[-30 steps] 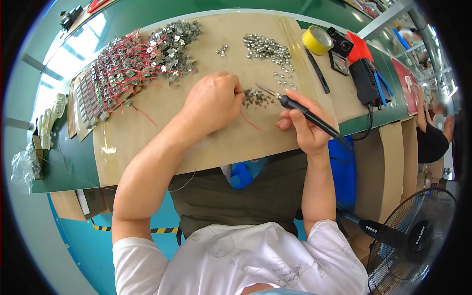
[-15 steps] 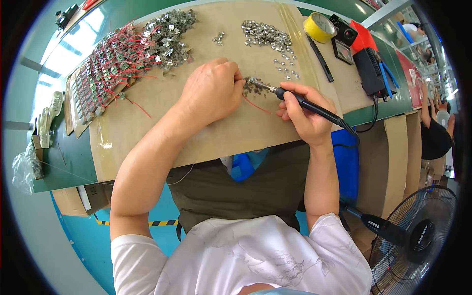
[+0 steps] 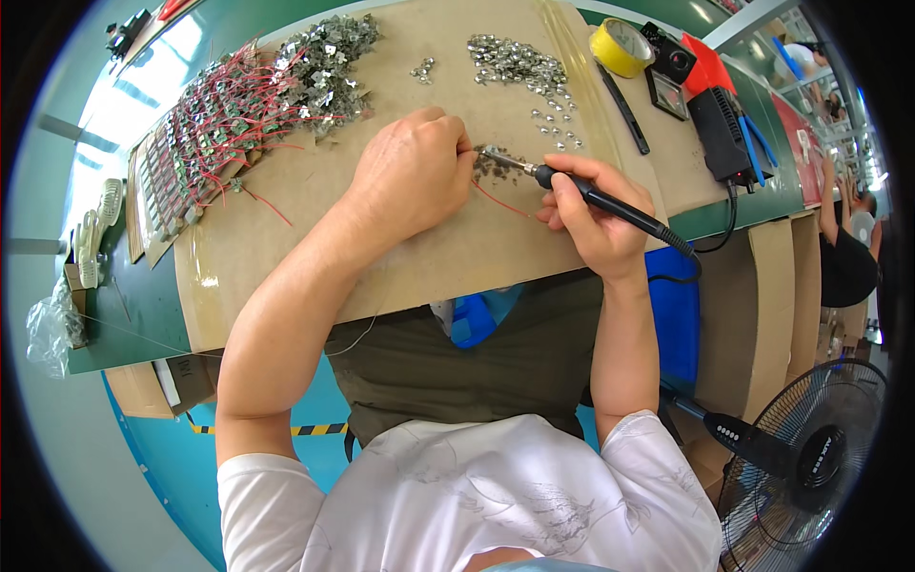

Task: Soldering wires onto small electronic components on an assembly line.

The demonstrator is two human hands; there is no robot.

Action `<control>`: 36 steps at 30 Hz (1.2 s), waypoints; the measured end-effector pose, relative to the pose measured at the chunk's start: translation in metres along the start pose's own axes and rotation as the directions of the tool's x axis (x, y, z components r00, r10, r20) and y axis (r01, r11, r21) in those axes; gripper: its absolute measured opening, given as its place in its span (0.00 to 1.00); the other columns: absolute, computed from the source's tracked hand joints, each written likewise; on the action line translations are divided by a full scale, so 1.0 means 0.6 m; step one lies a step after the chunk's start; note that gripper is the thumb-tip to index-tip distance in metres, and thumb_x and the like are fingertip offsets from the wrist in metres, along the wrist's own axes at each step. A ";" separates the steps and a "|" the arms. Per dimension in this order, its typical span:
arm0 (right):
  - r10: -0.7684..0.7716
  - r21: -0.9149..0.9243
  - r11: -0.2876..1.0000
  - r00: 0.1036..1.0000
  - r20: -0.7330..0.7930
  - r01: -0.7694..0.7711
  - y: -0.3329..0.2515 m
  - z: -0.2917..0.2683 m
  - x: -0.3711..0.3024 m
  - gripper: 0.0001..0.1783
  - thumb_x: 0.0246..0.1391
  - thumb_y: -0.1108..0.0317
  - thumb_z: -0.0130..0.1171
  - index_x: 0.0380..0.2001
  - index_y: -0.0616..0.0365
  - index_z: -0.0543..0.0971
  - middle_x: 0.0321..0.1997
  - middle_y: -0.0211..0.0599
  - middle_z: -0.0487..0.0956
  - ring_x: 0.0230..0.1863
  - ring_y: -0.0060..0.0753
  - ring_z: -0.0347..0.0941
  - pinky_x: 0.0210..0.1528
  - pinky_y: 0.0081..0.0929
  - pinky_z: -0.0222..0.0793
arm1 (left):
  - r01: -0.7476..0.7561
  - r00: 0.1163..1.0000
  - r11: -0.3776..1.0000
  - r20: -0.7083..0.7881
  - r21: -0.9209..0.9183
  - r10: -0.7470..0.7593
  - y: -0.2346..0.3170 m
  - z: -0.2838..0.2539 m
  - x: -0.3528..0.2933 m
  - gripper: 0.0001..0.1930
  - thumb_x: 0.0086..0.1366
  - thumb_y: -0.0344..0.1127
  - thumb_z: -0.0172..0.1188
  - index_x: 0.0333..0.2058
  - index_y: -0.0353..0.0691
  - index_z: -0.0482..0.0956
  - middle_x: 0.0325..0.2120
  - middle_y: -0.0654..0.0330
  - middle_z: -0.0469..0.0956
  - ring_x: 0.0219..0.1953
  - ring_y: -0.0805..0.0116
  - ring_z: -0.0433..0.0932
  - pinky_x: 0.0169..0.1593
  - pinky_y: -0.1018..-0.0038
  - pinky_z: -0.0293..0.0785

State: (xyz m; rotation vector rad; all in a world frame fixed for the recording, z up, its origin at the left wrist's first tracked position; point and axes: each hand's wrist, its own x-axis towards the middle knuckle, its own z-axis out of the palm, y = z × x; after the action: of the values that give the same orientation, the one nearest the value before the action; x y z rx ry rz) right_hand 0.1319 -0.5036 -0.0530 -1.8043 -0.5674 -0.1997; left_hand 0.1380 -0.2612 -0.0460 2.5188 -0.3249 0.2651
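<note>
My right hand (image 3: 602, 212) grips a black soldering iron (image 3: 610, 206) like a pen, its metal tip pointing left. Close to that tip, my left hand (image 3: 416, 172) is closed, fingers pinched together on something small that the hand itself mostly hides. A thin red wire (image 3: 500, 200) runs out from beside the left fingertips over the brown cardboard sheet (image 3: 400, 276). Dark, burnt-looking residue (image 3: 500, 170) lies around the iron's tip. Whether the tip touches the pinched piece I cannot tell.
Far left, green circuit boards with red wires (image 3: 214, 133) adjoin a heap of metal pieces (image 3: 329, 67). Small shiny metal parts (image 3: 515, 65) lie at the back. To the right are yellow tape (image 3: 621, 48), a black pen-like tool (image 3: 624, 114) and the corded black soldering station (image 3: 721, 133). A fan (image 3: 815, 458) stands lower right.
Almost nothing differs. The view has shifted slightly; both hands keep their places, with the iron's tip still beside the left fingertips.
</note>
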 end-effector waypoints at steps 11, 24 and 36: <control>-0.058 -0.025 0.998 0.998 0.014 0.059 0.003 0.001 0.007 0.11 0.65 0.77 0.62 0.48 0.69 0.85 0.29 0.37 0.85 0.25 0.20 0.82 0.30 0.20 0.81 | 0.016 1.000 1.000 0.003 0.013 -0.016 0.003 -0.003 0.004 0.07 0.63 0.34 0.67 0.33 0.35 0.85 0.34 0.50 0.83 0.38 0.47 0.83 0.44 0.56 0.78; -0.075 -0.088 0.994 0.978 -0.194 0.059 0.017 -0.052 0.064 0.15 0.67 0.74 0.65 0.54 0.65 0.83 0.39 0.36 0.86 0.29 0.19 0.81 0.31 0.19 0.80 | 0.005 1.000 1.000 0.022 -0.001 -0.005 0.013 -0.011 0.002 0.08 0.64 0.34 0.64 0.32 0.35 0.86 0.36 0.46 0.83 0.40 0.42 0.83 0.48 0.54 0.80; -0.430 -0.598 0.725 0.903 -0.004 0.343 0.055 -0.096 0.127 0.17 0.61 0.79 0.65 0.53 0.53 0.85 0.37 0.38 0.88 0.39 0.42 0.84 0.44 0.34 0.79 | 0.027 0.999 1.000 0.045 0.005 -0.027 0.010 -0.006 0.001 0.08 0.65 0.35 0.63 0.34 0.36 0.86 0.38 0.46 0.83 0.41 0.43 0.84 0.49 0.54 0.80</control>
State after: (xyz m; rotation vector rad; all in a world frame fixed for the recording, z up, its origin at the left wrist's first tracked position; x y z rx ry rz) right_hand 0.2222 -0.5436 -0.0314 -2.2195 -0.8450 -0.8759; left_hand 0.1363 -0.2640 -0.0399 2.5342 -0.3084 0.1990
